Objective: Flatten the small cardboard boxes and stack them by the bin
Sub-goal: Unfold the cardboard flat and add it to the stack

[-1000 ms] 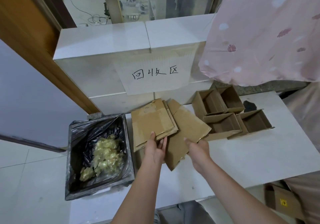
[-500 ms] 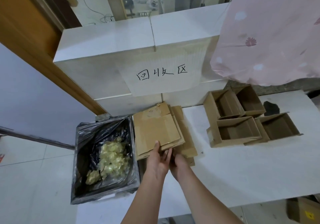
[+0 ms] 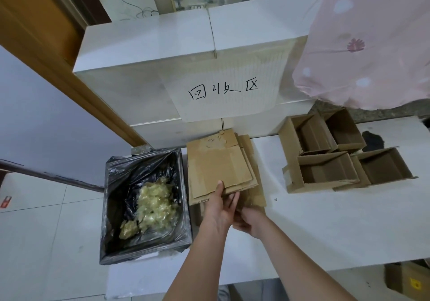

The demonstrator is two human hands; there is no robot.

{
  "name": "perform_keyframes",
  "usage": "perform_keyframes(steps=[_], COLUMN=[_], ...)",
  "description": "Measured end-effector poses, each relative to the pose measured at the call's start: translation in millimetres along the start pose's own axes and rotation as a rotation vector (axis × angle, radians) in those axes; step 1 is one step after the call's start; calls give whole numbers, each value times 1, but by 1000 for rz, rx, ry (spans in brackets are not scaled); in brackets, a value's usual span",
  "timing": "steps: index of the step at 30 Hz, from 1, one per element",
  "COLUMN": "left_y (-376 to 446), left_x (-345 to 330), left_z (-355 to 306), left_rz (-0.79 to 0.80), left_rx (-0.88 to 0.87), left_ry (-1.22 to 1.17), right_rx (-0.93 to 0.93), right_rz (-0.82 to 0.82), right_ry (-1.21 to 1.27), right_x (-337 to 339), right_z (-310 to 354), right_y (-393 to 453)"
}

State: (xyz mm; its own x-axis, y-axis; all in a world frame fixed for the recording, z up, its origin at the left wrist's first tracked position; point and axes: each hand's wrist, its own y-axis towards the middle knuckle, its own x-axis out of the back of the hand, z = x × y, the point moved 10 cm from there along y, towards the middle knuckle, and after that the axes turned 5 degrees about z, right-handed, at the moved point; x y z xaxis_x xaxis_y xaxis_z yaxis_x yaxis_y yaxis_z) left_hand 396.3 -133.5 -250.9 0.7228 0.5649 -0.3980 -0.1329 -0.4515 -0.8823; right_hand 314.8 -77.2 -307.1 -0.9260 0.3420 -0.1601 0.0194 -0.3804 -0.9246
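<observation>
The near edge of the flattened stack is pinched by the left hand; the right hand is tucked beneath, its grip untellable. The sheet held apart a second ago has been slid in beside the bin; four open boxes remain unflattened

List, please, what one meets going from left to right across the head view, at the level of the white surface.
Bin lined with a black bag → stack of flattened cardboard → cluster of open cardboard boxes.
</observation>
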Motion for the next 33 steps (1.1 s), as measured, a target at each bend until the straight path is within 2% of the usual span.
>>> perform_keyframes(steps=[5, 10, 13, 18, 22, 26, 27, 29, 33], left_y=[1, 12, 23, 35, 20, -9, -17, -32, -57], left_x=[-1, 13, 21, 32, 42, 19, 12, 2, -7], left_z=[13, 34, 39, 38, 27, -12, -15, -21, -28], left_rz=[20, -15, -49, -84, -101, -43, -12, 30, 113], left_rx=[14, 83, 88, 72, 85, -264, -337, -465, -612], left_ry=[59, 122, 154, 322, 727, 1702, 1852, 2012, 2039], right_rx=[14, 43, 110, 194, 256, 349, 376, 407, 417], right_rz=[-265, -490, -488, -482, -441, -411, -401, -402, -444], right_ry=[-160, -98, -39, -127, -178, -288, -293, -287, -284], right_x=[40, 87, 99, 98, 77, 50, 44, 38, 42], right_z=[-4, 1, 13, 35, 48, 68, 72, 76, 76], right_y=[-20, -38, -44, -58, -70, -85, -89, -97, -108])
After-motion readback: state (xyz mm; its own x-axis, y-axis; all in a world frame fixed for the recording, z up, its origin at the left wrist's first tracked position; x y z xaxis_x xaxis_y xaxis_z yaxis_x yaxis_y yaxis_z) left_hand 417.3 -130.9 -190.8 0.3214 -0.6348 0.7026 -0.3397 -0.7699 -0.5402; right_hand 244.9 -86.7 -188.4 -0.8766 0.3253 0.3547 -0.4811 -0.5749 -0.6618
